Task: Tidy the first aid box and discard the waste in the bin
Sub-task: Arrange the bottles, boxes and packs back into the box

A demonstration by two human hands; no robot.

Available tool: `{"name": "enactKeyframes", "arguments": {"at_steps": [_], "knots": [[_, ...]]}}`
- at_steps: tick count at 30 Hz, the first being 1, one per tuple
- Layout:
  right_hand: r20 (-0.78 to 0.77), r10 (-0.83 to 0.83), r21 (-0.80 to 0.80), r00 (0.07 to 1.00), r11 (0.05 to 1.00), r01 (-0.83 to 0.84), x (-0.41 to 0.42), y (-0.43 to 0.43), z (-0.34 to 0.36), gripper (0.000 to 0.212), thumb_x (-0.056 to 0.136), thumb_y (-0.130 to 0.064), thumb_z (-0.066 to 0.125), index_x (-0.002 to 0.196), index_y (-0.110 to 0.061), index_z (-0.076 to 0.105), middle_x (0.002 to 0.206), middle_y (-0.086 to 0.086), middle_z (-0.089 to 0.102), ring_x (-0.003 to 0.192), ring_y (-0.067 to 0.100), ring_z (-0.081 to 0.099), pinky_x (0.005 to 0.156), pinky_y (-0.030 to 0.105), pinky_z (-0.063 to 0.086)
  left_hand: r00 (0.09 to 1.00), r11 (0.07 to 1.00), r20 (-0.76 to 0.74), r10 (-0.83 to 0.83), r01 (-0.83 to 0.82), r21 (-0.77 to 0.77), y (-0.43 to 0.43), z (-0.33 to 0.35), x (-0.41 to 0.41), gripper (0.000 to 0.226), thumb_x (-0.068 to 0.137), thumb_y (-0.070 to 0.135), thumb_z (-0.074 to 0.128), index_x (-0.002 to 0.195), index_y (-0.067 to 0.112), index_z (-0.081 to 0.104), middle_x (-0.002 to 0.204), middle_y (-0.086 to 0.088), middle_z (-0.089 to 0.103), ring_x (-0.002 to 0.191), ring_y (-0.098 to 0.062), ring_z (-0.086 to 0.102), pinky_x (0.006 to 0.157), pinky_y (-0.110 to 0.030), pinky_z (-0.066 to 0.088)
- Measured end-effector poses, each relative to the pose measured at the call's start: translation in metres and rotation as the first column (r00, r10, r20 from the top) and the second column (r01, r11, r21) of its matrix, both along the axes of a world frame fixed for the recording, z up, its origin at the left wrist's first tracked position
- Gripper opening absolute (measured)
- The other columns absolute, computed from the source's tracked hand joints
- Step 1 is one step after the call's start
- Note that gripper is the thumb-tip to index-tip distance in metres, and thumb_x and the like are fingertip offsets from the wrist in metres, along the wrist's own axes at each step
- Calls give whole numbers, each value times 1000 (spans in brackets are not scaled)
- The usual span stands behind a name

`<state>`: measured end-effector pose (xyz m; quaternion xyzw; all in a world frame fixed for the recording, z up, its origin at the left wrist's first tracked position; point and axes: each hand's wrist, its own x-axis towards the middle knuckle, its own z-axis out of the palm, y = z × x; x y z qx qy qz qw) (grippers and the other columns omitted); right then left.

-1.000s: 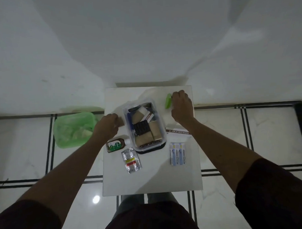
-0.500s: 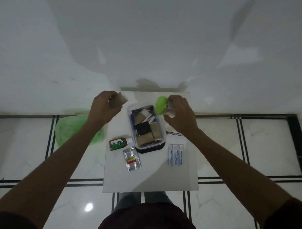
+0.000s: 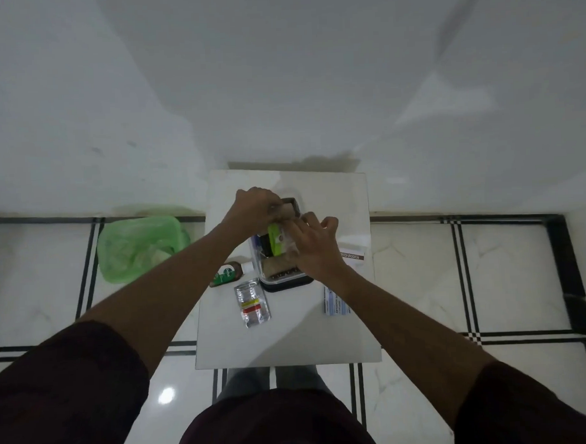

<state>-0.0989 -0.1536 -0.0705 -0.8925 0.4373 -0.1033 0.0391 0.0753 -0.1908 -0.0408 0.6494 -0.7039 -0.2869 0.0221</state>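
The clear first aid box (image 3: pixel 283 281) with a dark base stands mid-table on the small white table (image 3: pixel 289 341). Both hands are over it. My left hand (image 3: pixel 254 210) is shut on a small brown box (image 3: pixel 289 209) at the box's far end. My right hand (image 3: pixel 314 244) holds a green-topped clear packet (image 3: pixel 275 243) down inside the box. Brown packets show at the box's near end. The green bin bag (image 3: pixel 136 250) sits on the floor left of the table.
On the table lie a brown antiseptic bottle (image 3: pixel 227 274), a foil blister strip (image 3: pixel 253 301), a blue-and-white sachet strip (image 3: pixel 336 303) and a white sachet (image 3: pixel 352 254). A white wall runs behind the table. Tiled floor surrounds it.
Both hands came down and together from above the table's sides onto the box. The brown box and the green packet now sit at or inside the box.
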Motion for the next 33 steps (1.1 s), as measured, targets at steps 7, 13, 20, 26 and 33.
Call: {"name": "enactKeyframes", "arguments": {"at_steps": [7,13,20,26,33], "knots": [[24,-4,-2,1000,1000,4,9,-2,-10,20,84,-27,44,94,-20,60,97,0,70,86,21,61,70,35,30,999,998,-36,4,-7,-65,2,-12,12,32,88,31,52,92,9,75,91,-10,76,80,-33,67,85,-42,47],[18,-101,175,995,980,97,9,-3,2,43,66,-26,69,108,-22,57,116,-2,63,103,22,56,76,38,33,924,936,-335,187,-271,-225,20,6,19,19,85,14,64,99,5,73,102,-12,74,93,-27,68,85,-35,51],[216,-426,205,879,900,385,-35,-11,29,34,81,-18,63,115,-18,59,119,0,62,110,21,52,79,31,16,888,872,-333,318,-412,-264,96,8,46,19,84,11,68,101,5,71,100,-12,74,84,-16,63,83,-24,45],[-55,-453,335,890,831,444,-68,7,5,45,79,-4,58,121,-19,56,127,-2,58,115,20,50,78,35,17,946,952,-116,303,-294,90,134,-26,57,49,80,23,72,123,5,59,126,-15,63,118,-33,56,99,-42,45],[-306,-340,413,889,794,446,-80,10,-26,52,78,0,56,127,-19,50,126,1,56,114,21,48,89,43,27,986,971,89,138,-153,187,136,-46,48,50,75,17,74,122,9,59,121,-14,63,112,-32,56,90,-46,50]]}}
